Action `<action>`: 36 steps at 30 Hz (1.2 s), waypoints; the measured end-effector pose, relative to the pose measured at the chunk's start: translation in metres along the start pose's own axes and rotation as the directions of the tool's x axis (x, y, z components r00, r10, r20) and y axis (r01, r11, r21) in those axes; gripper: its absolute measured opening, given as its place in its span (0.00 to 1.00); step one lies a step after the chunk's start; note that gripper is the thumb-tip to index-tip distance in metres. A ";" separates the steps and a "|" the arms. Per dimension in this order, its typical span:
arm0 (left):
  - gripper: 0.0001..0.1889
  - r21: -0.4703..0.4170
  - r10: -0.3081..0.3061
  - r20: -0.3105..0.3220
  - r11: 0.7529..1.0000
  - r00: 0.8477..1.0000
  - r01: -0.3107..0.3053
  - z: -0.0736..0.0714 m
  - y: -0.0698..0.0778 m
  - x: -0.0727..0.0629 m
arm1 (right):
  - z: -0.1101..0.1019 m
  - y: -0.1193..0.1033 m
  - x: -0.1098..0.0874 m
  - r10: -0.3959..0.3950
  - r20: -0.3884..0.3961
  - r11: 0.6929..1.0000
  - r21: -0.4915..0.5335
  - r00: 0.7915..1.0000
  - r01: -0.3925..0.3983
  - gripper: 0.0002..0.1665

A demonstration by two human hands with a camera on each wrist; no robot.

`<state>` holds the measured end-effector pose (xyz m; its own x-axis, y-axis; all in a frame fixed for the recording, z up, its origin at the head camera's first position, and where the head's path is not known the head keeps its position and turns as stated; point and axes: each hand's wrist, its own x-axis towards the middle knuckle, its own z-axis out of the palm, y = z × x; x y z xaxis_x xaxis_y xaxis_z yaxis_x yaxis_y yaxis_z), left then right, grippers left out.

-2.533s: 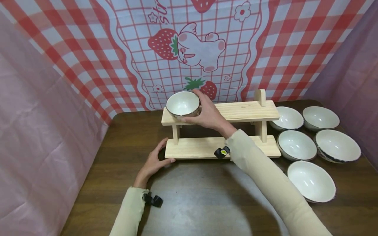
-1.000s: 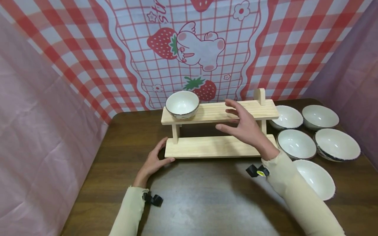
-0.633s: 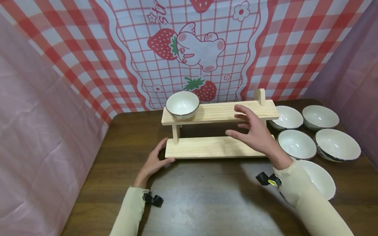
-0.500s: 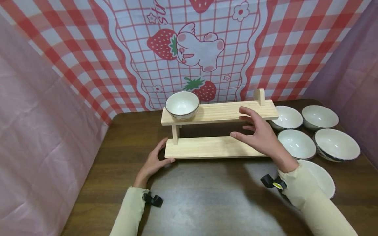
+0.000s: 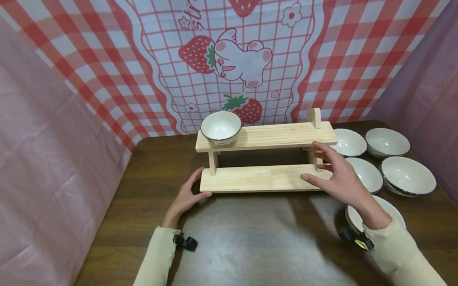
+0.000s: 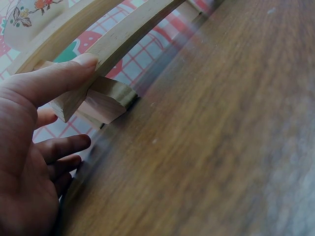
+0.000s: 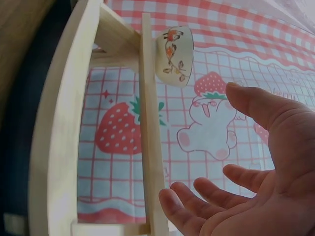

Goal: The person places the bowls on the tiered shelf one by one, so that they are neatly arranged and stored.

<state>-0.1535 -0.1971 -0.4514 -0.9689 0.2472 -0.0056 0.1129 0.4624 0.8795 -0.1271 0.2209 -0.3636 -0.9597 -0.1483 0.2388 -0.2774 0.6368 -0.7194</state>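
Head: "str" lettering (image 5: 195, 16) behind rack (image 5: 266, 137)

One bowl (image 5: 221, 127) is sitting on the upper board (image 5: 282, 135) of a rack (image 5: 212, 162), at its left end. A cloth (image 5: 154, 59) is hanging behind; five bowls (image 5: 408, 174) are standing on the table (image 5: 243, 238), right of the rack. The left hand (image 5: 184, 198) is bordering the lower board's left end, the right hand (image 5: 338, 174) its right, seemingly without touching.

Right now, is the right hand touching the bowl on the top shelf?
Apart. The head view shows it: a long bare stretch of the top shelf lies between the right hand and the bowl.
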 end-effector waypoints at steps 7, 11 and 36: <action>0.46 0.009 -0.015 0.000 1.000 1.000 0.015 0.001 -0.011 0.005 | -0.007 0.017 -0.024 -0.016 -0.037 1.000 -0.021 0.999 0.015 0.53; 0.47 0.017 -0.012 -0.011 1.000 1.000 0.012 0.004 -0.032 0.011 | -0.011 0.026 -0.036 -0.014 -0.059 1.000 -0.019 0.998 0.013 0.53; 0.48 0.013 0.001 -0.019 1.000 1.000 -0.001 0.005 -0.042 0.014 | -0.040 0.084 -0.098 0.088 -0.201 0.989 -0.095 0.976 -0.109 0.53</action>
<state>-0.1709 -0.2087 -0.4913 -0.9728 0.2316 0.0043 0.1165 0.4733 0.8732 -0.0540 0.3186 -0.4214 -0.9516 0.0637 0.3006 -0.1654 0.7183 -0.6758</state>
